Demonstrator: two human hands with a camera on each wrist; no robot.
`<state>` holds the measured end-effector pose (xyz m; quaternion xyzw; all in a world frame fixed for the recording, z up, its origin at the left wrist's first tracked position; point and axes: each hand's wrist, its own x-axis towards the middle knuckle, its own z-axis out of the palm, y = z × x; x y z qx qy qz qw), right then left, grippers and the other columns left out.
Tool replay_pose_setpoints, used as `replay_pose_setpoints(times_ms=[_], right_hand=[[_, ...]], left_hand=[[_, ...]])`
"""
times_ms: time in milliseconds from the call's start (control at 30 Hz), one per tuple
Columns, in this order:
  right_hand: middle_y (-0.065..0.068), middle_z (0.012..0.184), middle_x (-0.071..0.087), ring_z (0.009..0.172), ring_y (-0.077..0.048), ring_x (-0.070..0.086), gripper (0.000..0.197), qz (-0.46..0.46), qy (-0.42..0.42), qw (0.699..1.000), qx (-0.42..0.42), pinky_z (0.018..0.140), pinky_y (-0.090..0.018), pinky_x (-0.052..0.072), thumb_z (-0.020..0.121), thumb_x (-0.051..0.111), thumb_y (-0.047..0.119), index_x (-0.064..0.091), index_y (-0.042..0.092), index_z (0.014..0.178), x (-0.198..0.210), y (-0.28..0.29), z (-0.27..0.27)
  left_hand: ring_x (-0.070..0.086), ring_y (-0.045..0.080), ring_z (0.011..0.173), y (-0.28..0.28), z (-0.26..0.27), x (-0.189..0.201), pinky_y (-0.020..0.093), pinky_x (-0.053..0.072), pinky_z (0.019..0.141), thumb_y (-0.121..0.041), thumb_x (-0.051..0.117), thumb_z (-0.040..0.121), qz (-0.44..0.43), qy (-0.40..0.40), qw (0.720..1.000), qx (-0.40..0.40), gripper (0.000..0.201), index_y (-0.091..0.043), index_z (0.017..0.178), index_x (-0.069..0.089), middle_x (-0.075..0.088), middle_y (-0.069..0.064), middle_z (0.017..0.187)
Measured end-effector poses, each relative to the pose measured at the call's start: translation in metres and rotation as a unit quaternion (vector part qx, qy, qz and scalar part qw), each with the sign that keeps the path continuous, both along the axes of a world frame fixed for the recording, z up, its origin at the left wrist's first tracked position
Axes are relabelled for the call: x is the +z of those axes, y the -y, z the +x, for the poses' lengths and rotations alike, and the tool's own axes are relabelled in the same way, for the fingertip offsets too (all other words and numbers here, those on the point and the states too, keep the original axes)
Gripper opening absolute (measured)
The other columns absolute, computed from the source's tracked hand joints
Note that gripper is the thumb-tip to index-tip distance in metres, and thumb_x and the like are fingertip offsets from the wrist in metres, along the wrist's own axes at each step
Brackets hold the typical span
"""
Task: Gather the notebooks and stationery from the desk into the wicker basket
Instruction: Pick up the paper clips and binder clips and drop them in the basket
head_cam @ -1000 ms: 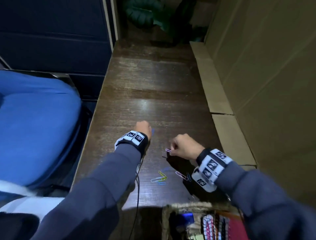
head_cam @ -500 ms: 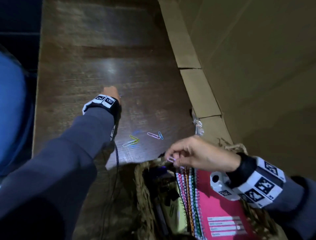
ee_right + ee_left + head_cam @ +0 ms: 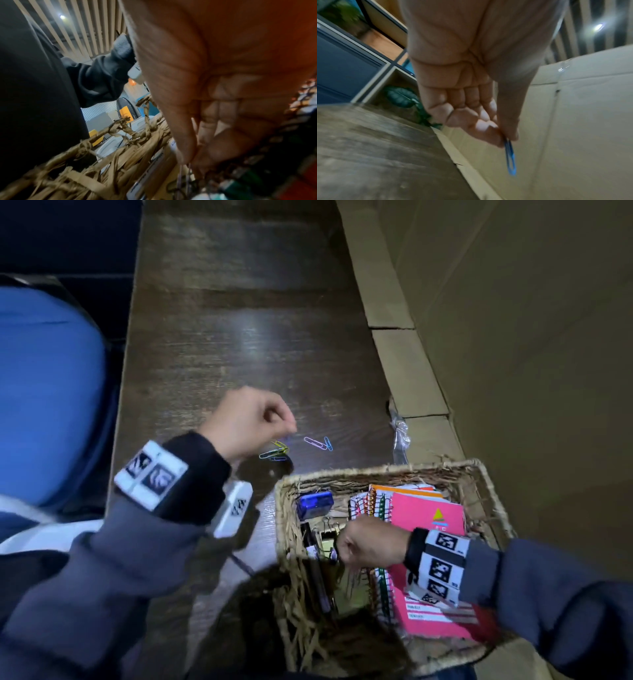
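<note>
Several thin coloured wire paper clips are lying loose on the dark wooden tabletop beside the woven wicker basket, left hand pinching a blue paper clip that risks slipping out, right hand clenching over the basket, contents impossible to tell.

Both arms wore grey-blue sleeves with black cuffs, each wrist carrying white blocks with black-and-white square markers.

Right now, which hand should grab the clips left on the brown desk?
Left, probably. The left hand hovers right beside the loose coloured paper clips on the wooden desk, though it already pinches a blue paper clip. The right hand is down inside the wicker basket.
</note>
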<state>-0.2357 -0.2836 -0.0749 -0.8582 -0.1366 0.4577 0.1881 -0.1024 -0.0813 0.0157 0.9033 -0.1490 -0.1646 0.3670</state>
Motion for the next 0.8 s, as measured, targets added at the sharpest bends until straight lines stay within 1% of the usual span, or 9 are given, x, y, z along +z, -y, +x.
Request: replay_pose_setpoints(times_ms=[67, 133, 200, 300, 367, 500, 600, 700, 800], right_hand=[[-0.01, 0.083, 0.074, 0.072, -0.016, 0.064, 0.015, -0.009, 0.018, 1.0, -0.011, 0.074, -0.024, 0.05, 0.08, 0.056, 0.001, 0.071, 0.004, 0.079, -0.002, -0.003, -0.003], [-0.012, 0.086, 0.075, 0.08, -0.022, 0.068, 0.013, -0.015, 0.031, 0.999, -0.009, 0.077, -0.027, 0.052, 0.08, 0.059, 0.002, 0.072, 0.003, 0.081, -0.002, -0.004, -0.004], [-0.009, 0.085, 0.074, 0.079, -0.022, 0.066, 0.004, -0.02, 0.041, 0.999, -0.003, 0.073, -0.026, 0.05, 0.077, 0.067, 0.006, 0.071, 0.007, 0.08, 0.001, -0.002, -0.004], [-0.013, 0.085, 0.073, 0.075, -0.021, 0.06, 0.007, -0.025, 0.109, 0.993, -0.026, 0.057, -0.024, 0.035, 0.075, 0.067, 0.01, 0.071, 0.008, 0.081, 0.013, 0.011, 0.002], [-0.012, 0.089, 0.074, 0.083, -0.026, 0.065, 0.013, -0.026, 0.151, 0.987, -0.038, 0.061, -0.023, 0.034, 0.077, 0.062, 0.011, 0.071, 0.007, 0.085, 0.024, 0.022, 0.006], [-0.008, 0.09, 0.076, 0.085, -0.02, 0.069, 0.015, -0.009, 0.17, 0.984, -0.059, 0.067, -0.022, 0.043, 0.076, 0.064, 0.008, 0.074, 0.008, 0.088, 0.038, 0.039, 0.007], [-0.005, 0.088, 0.076, 0.08, -0.014, 0.068, 0.012, 0.012, 0.179, 0.981, -0.069, 0.065, -0.018, 0.043, 0.077, 0.067, 0.009, 0.074, 0.01, 0.087, 0.042, 0.046, 0.005], [-0.002, 0.084, 0.076, 0.076, -0.009, 0.067, 0.008, 0.028, 0.188, 0.979, -0.077, 0.064, -0.02, 0.046, 0.078, 0.069, 0.017, 0.074, 0.014, 0.084, 0.048, 0.049, 0.007], [0.002, 0.081, 0.075, 0.074, -0.008, 0.067, 0.009, 0.042, 0.205, 0.974, -0.086, 0.062, -0.018, 0.047, 0.08, 0.069, 0.022, 0.074, 0.015, 0.083, 0.064, 0.05, 0.022]], left_hand=[[0.062, 0.003, 0.065, 0.011, -0.04, 0.01, 0.006, 0.043, 0.06, -0.018, 0.077, 0.074, -0.006, -0.039, 0.997, -0.06, 0.004, -0.017, 0.076, 0.075, 0.074, -0.004, 0.073], [0.059, 0.0, 0.06, 0.027, -0.072, 0.007, 0.009, 0.042, 0.059, -0.017, 0.076, 0.073, 0.016, -0.065, 0.992, -0.109, 0.003, -0.019, 0.076, 0.075, 0.075, -0.003, 0.073], [0.064, 0.007, 0.066, 0.045, -0.097, -0.005, 0.016, 0.044, 0.063, -0.015, 0.071, 0.074, 0.065, -0.084, 0.983, -0.152, 0.008, -0.019, 0.078, 0.076, 0.076, 0.0, 0.077], [0.068, 0.027, 0.091, 0.072, -0.124, -0.031, 0.031, 0.052, 0.077, -0.014, 0.059, 0.079, 0.171, -0.091, 0.962, -0.194, 0.019, -0.014, 0.089, 0.074, 0.074, 0.01, 0.094], [0.065, 0.035, 0.097, 0.087, -0.138, -0.046, 0.04, 0.054, 0.082, -0.011, 0.053, 0.083, 0.231, -0.086, 0.945, -0.214, 0.022, -0.005, 0.096, 0.07, 0.068, 0.018, 0.102], [0.064, 0.036, 0.099, 0.101, -0.154, -0.062, 0.041, 0.054, 0.077, -0.006, 0.057, 0.085, 0.313, -0.115, 0.914, -0.233, 0.019, 0.002, 0.1, 0.064, 0.066, 0.021, 0.105], [0.065, 0.034, 0.1, 0.104, -0.154, -0.064, 0.038, 0.055, 0.081, -0.002, 0.064, 0.08, 0.347, -0.135, 0.893, -0.252, 0.027, 0.002, 0.106, 0.065, 0.067, 0.02, 0.108], [0.065, 0.035, 0.1, 0.103, -0.148, -0.059, 0.041, 0.055, 0.082, -0.004, 0.06, 0.083, 0.333, -0.114, 0.906, -0.235, 0.024, 0.002, 0.106, 0.063, 0.066, 0.021, 0.11], [0.064, 0.032, 0.1, 0.093, -0.136, -0.044, 0.038, 0.053, 0.084, -0.014, 0.062, 0.082, 0.265, -0.092, 0.94, -0.192, 0.021, -0.004, 0.1, 0.066, 0.068, 0.017, 0.107]])
